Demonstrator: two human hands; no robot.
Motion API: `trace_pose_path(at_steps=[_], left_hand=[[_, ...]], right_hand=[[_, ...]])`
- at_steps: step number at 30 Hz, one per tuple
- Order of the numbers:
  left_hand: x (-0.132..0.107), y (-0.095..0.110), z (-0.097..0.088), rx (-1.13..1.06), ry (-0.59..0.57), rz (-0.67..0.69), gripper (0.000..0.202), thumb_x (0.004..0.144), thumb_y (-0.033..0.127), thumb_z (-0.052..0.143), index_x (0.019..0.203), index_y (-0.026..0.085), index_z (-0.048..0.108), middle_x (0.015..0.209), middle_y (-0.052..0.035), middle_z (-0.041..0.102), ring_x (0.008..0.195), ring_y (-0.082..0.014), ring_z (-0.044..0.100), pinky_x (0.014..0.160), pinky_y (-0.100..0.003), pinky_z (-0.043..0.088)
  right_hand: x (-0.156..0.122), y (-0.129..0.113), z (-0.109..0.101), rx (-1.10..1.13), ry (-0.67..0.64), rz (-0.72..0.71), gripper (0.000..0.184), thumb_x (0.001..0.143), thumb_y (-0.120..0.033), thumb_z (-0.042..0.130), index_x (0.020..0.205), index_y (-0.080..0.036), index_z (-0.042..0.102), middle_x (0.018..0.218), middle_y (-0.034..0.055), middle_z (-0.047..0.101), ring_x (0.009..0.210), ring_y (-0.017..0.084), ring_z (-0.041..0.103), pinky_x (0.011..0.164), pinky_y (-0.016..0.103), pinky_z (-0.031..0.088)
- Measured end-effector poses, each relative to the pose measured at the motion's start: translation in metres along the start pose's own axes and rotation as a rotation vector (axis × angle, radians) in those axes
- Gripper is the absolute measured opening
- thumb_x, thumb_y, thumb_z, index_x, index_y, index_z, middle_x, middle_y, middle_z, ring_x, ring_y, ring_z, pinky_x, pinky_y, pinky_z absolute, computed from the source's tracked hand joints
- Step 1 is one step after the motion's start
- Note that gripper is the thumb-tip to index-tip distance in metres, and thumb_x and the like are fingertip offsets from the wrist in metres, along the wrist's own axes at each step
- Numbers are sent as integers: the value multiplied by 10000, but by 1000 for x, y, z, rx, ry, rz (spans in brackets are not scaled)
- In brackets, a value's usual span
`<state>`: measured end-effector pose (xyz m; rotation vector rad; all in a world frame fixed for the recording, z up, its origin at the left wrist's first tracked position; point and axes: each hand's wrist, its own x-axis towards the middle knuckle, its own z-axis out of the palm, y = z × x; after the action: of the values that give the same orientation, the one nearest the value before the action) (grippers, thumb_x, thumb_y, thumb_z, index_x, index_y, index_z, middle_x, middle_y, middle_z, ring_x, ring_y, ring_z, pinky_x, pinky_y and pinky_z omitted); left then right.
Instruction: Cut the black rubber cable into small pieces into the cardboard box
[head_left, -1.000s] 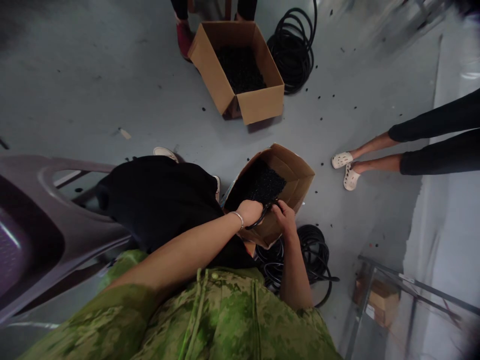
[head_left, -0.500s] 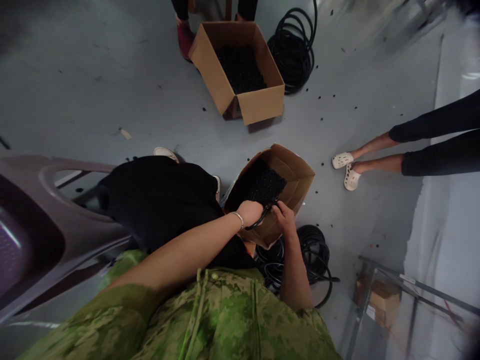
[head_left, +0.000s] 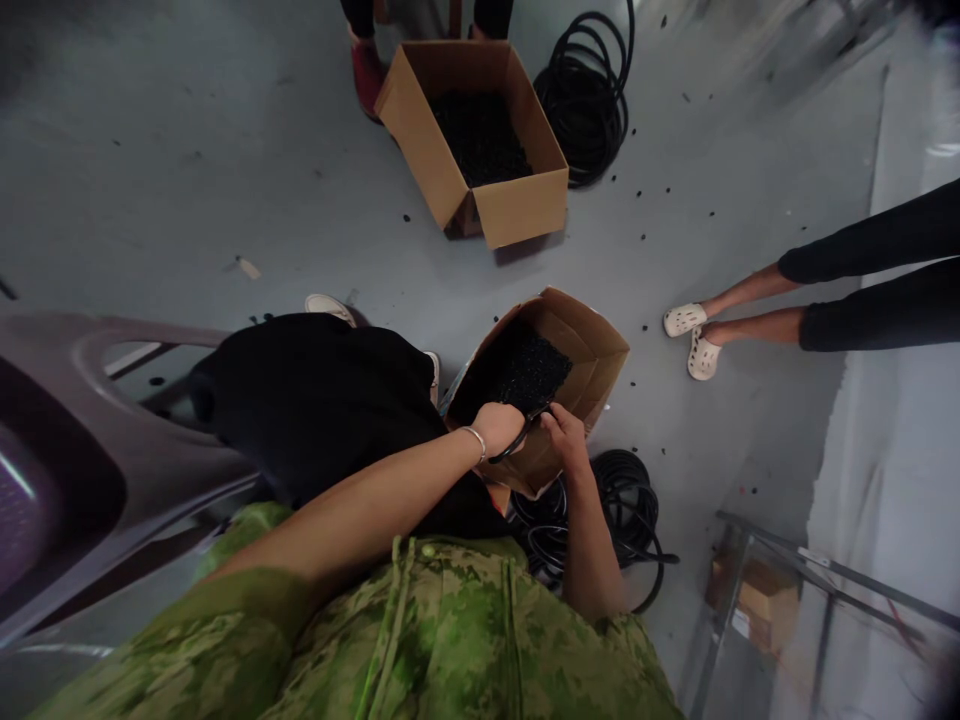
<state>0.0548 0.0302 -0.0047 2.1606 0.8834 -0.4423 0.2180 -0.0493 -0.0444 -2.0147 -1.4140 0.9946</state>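
Over the near end of an open cardboard box (head_left: 604, 350), my two hands are close together. My left hand (head_left: 499, 428), with a bracelet at the wrist, is closed round a black-handled tool (head_left: 510, 450) that looks like scissors; its curved handle shows below the fist. Fingers of my right hand (head_left: 566, 437) are pinched at the tool's far end on something black and thin, like the hose, mostly hidden by the fingers. Small black cut pieces (head_left: 532, 368) are heaped inside the box. Beneath my right forearm lies a coil of black hose (head_left: 626, 500).
Ahead stands a second cardboard box (head_left: 521, 212) of black pieces, with a person's feet behind it and another hose coil (head_left: 585, 120) beside it. A person in white clogs (head_left: 701, 352) is at right. A chair (head_left: 157, 335) is left, a metal frame (head_left: 750, 540) lower right.
My hands have shifted very slightly, staying closed over the box. The black tool and right fingertips have moved a little to the left. The boxes and coils look unchanged.
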Motion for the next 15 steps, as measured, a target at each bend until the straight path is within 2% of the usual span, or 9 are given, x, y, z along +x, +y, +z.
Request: trace_pose_path(at_steps=[15], left_hand=[[-2,-1,-1,40,14,5,382,888,294,472,938,52,763,928,-232,730,886,-314,709,696,-333,507]], right_hand=[[7,6,7,-74,13,14,269,873,-387,440,861,-207,639,700,16,653,681,177,569,699,268,445]])
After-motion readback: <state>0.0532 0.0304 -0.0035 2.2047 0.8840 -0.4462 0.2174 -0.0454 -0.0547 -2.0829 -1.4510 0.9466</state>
